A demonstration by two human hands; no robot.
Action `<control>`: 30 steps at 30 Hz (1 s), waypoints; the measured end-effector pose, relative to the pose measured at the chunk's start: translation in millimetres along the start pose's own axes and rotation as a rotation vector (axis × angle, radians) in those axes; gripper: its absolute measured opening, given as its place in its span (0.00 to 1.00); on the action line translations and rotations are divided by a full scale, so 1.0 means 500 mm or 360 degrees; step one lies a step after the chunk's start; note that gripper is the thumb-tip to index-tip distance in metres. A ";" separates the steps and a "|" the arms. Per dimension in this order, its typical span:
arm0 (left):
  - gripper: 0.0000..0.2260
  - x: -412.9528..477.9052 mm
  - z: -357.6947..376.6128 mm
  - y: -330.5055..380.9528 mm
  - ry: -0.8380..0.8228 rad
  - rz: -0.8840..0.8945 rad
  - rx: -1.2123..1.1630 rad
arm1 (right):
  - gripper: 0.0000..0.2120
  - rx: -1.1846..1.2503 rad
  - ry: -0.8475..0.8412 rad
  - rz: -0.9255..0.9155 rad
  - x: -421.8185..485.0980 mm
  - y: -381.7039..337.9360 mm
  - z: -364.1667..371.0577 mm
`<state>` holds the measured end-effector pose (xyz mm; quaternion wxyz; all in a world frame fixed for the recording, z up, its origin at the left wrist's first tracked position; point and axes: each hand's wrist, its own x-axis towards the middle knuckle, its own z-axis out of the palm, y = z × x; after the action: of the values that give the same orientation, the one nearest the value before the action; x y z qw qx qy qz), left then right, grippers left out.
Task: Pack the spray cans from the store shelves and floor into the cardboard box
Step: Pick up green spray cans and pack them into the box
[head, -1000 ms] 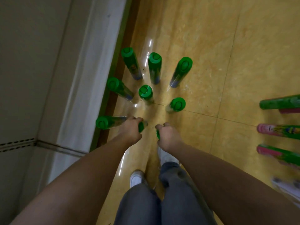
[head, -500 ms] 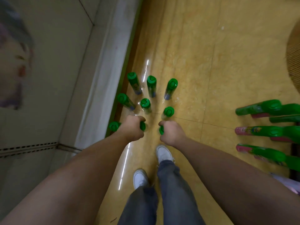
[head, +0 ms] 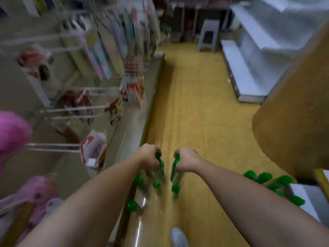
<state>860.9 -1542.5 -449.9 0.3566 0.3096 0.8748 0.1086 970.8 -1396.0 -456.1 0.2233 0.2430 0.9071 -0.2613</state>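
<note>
Several green-capped spray cans [head: 156, 184] stand on the yellow floor [head: 195, 122] beneath the fists, where the left-hand grip [head: 150, 158] curls round one green spray can [head: 161, 164] and the right-hand grip [head: 187, 162] round a second green can [head: 174, 166], brown corrugated cardboard [head: 293, 122] beyond at right.

spray cans [head: 132, 205]: green-capped | floor [head: 195, 104]: ochre | box [head: 293, 122]: brown (seemingly ribbed) | toy [head: 12, 132]: pink

A pale stool [head: 208, 35] stands on yellow floor [head: 195, 104].
</note>
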 end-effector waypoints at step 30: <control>0.18 -0.436 -0.571 0.272 0.0654 -0.0312 -0.0099 | 0.21 -0.0240 0.0189 -0.0759 -0.266 -0.342 -0.658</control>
<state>847.6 -1562.1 -66.6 0.1891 0.1834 0.9512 0.1610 888.3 -1374.8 -71.5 0.1194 0.0199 0.9672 -0.2234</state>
